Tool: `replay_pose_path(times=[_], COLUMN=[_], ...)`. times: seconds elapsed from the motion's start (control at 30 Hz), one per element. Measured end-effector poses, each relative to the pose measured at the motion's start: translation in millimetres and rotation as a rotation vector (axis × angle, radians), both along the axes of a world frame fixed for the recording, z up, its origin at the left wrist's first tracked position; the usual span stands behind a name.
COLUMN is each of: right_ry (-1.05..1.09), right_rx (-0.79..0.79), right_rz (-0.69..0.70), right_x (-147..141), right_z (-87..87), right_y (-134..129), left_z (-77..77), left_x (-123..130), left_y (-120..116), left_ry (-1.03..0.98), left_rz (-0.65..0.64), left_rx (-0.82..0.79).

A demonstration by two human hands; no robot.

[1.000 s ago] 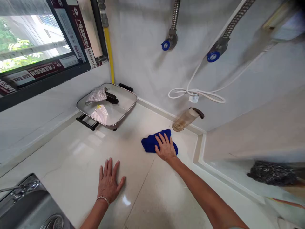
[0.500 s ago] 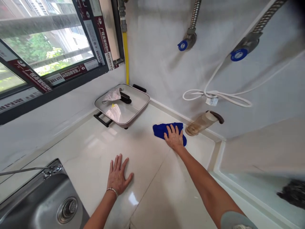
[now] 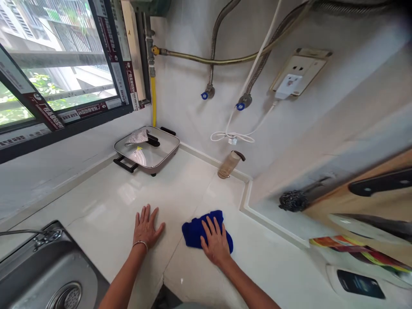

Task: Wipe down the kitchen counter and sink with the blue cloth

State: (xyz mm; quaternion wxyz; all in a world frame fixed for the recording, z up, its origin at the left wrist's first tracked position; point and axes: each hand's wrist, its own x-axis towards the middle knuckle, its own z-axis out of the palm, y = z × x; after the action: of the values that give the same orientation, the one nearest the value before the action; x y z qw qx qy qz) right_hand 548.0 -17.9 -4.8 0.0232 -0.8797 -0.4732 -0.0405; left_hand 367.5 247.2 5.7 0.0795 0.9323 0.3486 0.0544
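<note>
A folded blue cloth (image 3: 206,231) lies on the white countertop (image 3: 189,193). Pressed down on its right part is my right hand (image 3: 216,244), fingers spread and stretched out rather than wrapped round it. To the left, my left hand (image 3: 145,231) rests flat on the bare counter, palm down, fingers apart, with a thin bracelet at the wrist. It holds nothing.
An electric pan (image 3: 167,156) with a glass lid stands in the back-left corner; a brown-tinted pitcher (image 3: 229,166) is by the back wall. At lower left is a steel sink (image 3: 80,266). A black scrubber (image 3: 293,201), a knife (image 3: 380,182) and a phone-like object (image 3: 360,284) sit right.
My right hand has drawn the blue cloth nearer to me, away from the pitcher. My left hand stays flat on the counter. The view has shifted up and right, showing the wall socket and knife.
</note>
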Motion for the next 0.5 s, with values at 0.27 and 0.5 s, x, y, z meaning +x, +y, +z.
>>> replay_pose_path(times=[0.27, 0.5], right_ry=[-0.224, -0.25], right_rx=[0.013, -0.018], right_rz=[0.064, 0.059], right_x=[-67.7, -52.6], right_z=[-18.0, -26.3], right_y=[-124.2, -131.5], left_z=[-2.2, -2.9], left_x=[2.3, 1.5], left_y=[-0.7, -1.6], left_ry=[-0.012, -0.032], left_rz=[-0.004, 0.002], left_rx=[0.058, 0.041])
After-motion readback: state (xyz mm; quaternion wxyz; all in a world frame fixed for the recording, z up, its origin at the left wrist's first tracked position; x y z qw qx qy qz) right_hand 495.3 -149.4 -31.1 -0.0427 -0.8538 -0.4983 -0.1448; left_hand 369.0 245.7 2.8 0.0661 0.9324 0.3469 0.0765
